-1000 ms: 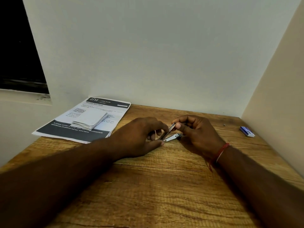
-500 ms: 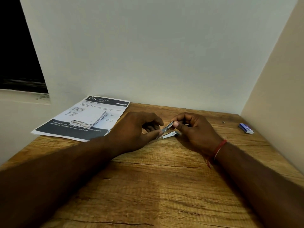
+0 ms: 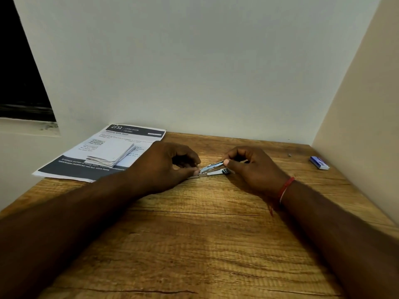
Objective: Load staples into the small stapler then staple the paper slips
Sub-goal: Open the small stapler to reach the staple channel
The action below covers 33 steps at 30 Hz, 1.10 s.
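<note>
Middle of the frame: the small stapler (image 3: 212,169) sits on the wooden table (image 3: 194,244), swung open, its base flat on the wood and its top arm tilted up to the right. The right hand (image 3: 254,169) pinches the raised arm between thumb and curled fingers. The left hand (image 3: 168,165) has its fingers curled, thumb and fingertips pinching the stapler's left end; whether it also holds staples cannot be told. At left, the paper slips (image 3: 110,157) lie stacked on a printed sheet (image 3: 138,132). A blue-and-white box (image 3: 319,163) lies at far right, well apart.
</note>
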{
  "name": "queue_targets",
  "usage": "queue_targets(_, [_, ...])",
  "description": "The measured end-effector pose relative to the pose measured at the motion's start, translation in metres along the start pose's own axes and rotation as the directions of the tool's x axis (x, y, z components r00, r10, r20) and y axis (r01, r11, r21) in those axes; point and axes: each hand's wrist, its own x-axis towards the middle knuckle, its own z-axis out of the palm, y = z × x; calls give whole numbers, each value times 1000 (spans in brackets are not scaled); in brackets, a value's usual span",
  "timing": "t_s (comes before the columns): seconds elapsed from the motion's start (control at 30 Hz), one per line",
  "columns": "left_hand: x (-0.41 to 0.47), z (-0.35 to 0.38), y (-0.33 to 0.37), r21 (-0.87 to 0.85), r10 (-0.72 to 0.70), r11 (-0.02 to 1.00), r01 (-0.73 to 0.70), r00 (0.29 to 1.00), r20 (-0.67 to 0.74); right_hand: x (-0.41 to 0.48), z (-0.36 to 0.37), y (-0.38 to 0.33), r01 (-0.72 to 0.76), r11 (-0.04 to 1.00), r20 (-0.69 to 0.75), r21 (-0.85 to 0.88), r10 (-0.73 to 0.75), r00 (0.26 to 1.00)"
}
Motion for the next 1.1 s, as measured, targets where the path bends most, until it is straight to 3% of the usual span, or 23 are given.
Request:
queue_targets(0.2, [0, 6, 1, 18, -6, 1000, 5, 999, 48, -1, 7, -5, -6, 1000, 2, 0, 6, 1000])
queue_targets(0.3, [1, 5, -2, 84, 33, 996, -38, 997, 63, 0, 13, -6, 2, 997, 15, -82, -1, 1000])
queue_targets(0.5, [5, 7, -3, 32, 6, 999, -8, 999, 51, 0, 8, -6, 5, 983, 55, -182, 5, 998])
queue_targets(0.77, [5, 9, -8, 45, 40, 998, -42, 999, 31, 0, 12, -5, 147, 949, 50, -280, -138, 989])
queue_targets(0.97, [2, 13, -1, 8, -67, 998, 66, 997, 28, -1, 15, -6, 171, 959, 32, -228, -168, 985])
queue_targets(1.1, [6, 15, -4, 99, -157, 983, 152, 987, 41, 0, 14, -6, 167, 960, 29, -226, -165, 986])
